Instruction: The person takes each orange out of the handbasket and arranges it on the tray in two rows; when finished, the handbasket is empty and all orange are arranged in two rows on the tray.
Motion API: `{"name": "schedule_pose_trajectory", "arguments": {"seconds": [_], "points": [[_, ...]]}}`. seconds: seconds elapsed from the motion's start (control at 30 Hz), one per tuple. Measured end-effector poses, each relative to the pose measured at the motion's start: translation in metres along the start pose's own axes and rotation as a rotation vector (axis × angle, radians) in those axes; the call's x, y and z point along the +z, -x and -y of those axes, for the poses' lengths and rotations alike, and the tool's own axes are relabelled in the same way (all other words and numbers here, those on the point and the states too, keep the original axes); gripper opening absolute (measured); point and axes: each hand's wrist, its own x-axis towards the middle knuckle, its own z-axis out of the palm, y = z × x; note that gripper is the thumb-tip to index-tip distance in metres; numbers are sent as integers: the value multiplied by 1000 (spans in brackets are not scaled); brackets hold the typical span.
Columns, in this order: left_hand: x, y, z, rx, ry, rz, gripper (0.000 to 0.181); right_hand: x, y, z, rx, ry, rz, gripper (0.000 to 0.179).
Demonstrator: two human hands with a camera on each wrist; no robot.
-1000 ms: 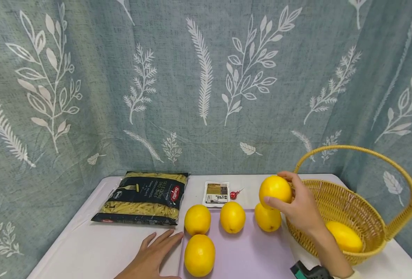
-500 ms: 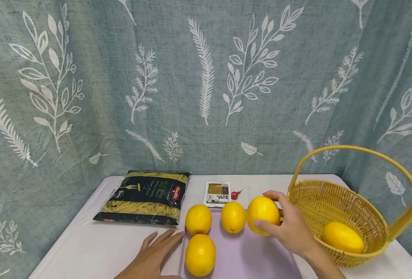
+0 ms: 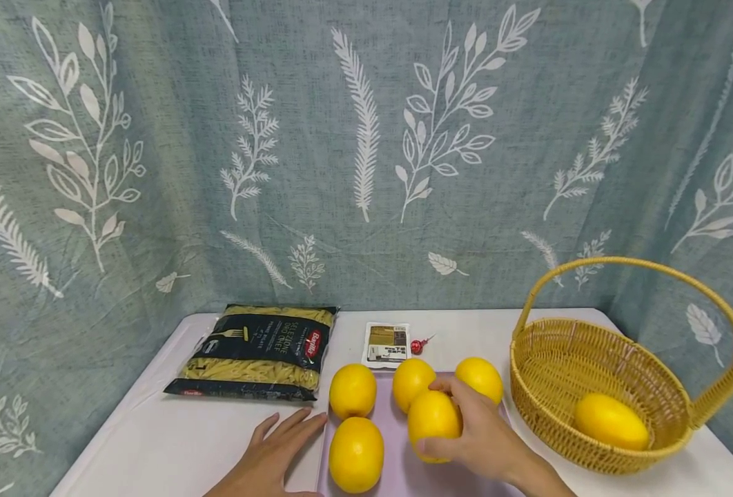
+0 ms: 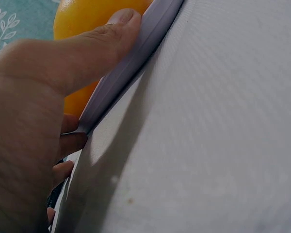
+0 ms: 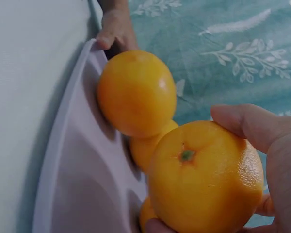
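Note:
My right hand (image 3: 487, 442) grips an orange (image 3: 433, 421) between thumb and fingers, over the middle of a lilac tray (image 3: 397, 466). The held orange (image 5: 203, 184) shows its green stem end in the right wrist view. Two more oranges stand along the tray's left side, one at the back (image 3: 352, 391) and one nearer (image 3: 356, 455). Along the back edge sit a middle orange (image 3: 411, 379), partly hidden by the held one, and a right-hand orange (image 3: 480, 376). My left hand (image 3: 273, 452) lies with spread fingers at the tray's left edge, its thumb (image 4: 121, 34) against the rim.
To the right stands a wicker basket (image 3: 546, 414) with a tall handle and an oblong yellow fruit (image 3: 611, 421) inside. A pasta bag (image 3: 257, 352) lies back left. Behind the tray are a small flat packet (image 3: 386, 345) and a small red ball-shaped thing (image 3: 417, 346).
My right hand has carried its orange left and down from beside the basket to the tray's middle, uncovering the back-right orange. The left hand has stayed in place.

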Motion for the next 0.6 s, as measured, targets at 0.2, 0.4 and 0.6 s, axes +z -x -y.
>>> {"name": "schedule_pose_trajectory", "arguments": {"seconds": [0.2,0.4,0.6], "points": [[-1,-1,-1,-34,22,17,96,7,2,-1,14,45,63,73],[0,-1,-1,-22,17,6,95,14,2,-3,79,41,156,75],[1,-1,0,18,1,-29,95,21,2,-2,133,52,203,83]]}}
